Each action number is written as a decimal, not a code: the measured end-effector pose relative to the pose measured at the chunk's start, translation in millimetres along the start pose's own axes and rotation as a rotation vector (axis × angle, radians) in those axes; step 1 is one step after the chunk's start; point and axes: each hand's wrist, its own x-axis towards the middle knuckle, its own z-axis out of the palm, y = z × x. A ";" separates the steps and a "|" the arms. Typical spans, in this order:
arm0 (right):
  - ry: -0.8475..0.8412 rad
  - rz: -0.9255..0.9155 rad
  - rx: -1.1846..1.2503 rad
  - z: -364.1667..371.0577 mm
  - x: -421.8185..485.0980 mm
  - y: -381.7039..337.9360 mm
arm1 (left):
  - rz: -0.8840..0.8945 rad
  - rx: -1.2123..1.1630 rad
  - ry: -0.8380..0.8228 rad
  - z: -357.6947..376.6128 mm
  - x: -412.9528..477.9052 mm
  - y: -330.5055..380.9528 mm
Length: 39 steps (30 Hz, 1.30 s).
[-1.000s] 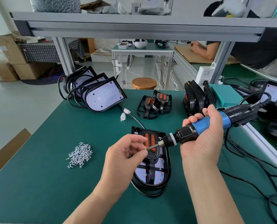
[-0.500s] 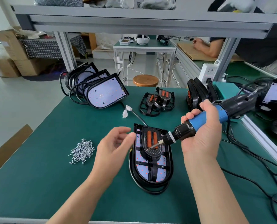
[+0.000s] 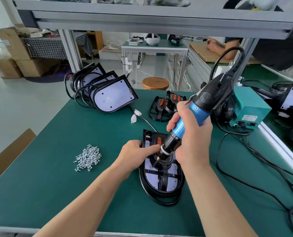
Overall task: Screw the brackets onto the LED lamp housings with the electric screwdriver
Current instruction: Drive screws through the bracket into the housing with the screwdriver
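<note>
A black LED lamp housing [image 3: 161, 183] with a black bracket [image 3: 164, 175] laid over it lies on the green table mat [image 3: 65, 185] in front of me. My right hand [image 3: 191, 141] grips the blue and black electric screwdriver [image 3: 198, 110], held nearly upright. Its bit touches the bracket's left side. My left hand [image 3: 135, 154] rests on the housing's left edge, fingers reaching over the bracket toward the bit. A heap of several silver screws [image 3: 88, 157] lies to the left.
Several more lamp housings [image 3: 108, 94] with coiled cables lean at the back left. Spare brackets [image 3: 164, 106] lie behind the work. A teal power box [image 3: 248, 106] and black cables [image 3: 244, 168] are at the right. Another person's arm shows at the far bench.
The screwdriver swung from a slanted pose to nearly upright and its bit came down onto the bracket. My left hand moved from the air onto the housing's left edge.
</note>
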 end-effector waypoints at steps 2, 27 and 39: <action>-0.016 0.007 -0.017 0.8 -1.1 2.1 | -0.001 -0.018 -0.010 1.2 1.1 -0.7; -0.201 0.032 -0.098 9.5 -1.8 12.3 | -0.004 -0.106 0.046 7.0 5.3 -4.8; -0.419 0.099 -0.145 19.9 -8.1 13.5 | 0.001 -0.077 0.064 7.6 9.4 -11.3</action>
